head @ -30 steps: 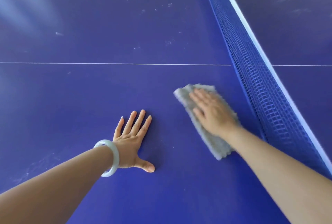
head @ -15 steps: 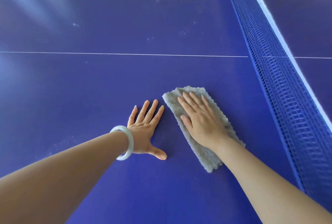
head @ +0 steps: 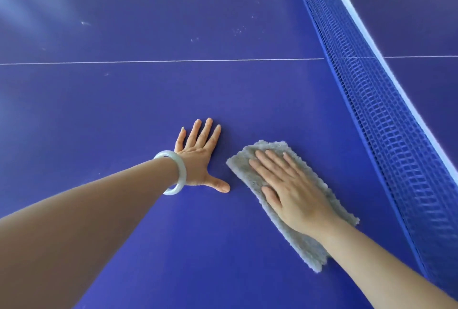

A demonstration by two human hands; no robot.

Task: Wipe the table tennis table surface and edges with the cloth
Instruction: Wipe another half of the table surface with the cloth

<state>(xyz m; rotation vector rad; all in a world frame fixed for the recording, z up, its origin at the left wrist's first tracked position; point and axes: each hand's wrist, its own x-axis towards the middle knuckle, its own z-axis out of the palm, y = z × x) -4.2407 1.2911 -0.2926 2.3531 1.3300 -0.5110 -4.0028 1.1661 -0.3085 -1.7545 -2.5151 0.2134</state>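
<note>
At the far left we see pale streaks of glare (head: 29, 6) on the dark blue tabletop (head: 111, 115), and a thin white line (head: 161, 61) runs across it toward the net. A bare forearm comes in from the lower left with a pale, glassy bangle (head: 177, 172) round the wrist. Beyond it the left hand (head: 198, 157) lies flat on the bare surface, palm down, its fingers straight and slightly fanned and the thumb stretched out to the side; it holds nothing. Above it, farther off, faint whitish specks (head: 238, 30) dot the blue, perhaps dust, though we cannot say for sure at this sharpness. Just to the right of the left thumb, apart from it by a narrow strip of tabletop, lies the grey fluffy cloth (head: 301, 244), folded into a long strip that slants from upper left to lower right. The right hand (head: 290, 189) presses flat on its upper half, with fingers extended and close together and not curled round the fabric; the strip's ends show past the fingertips and behind the wrist. Right of the cloth, near but not touching it, the blue mesh net (head: 386, 120) stands with its white top band (head: 371, 33), and past it we see the other half of the tabletop.
</note>
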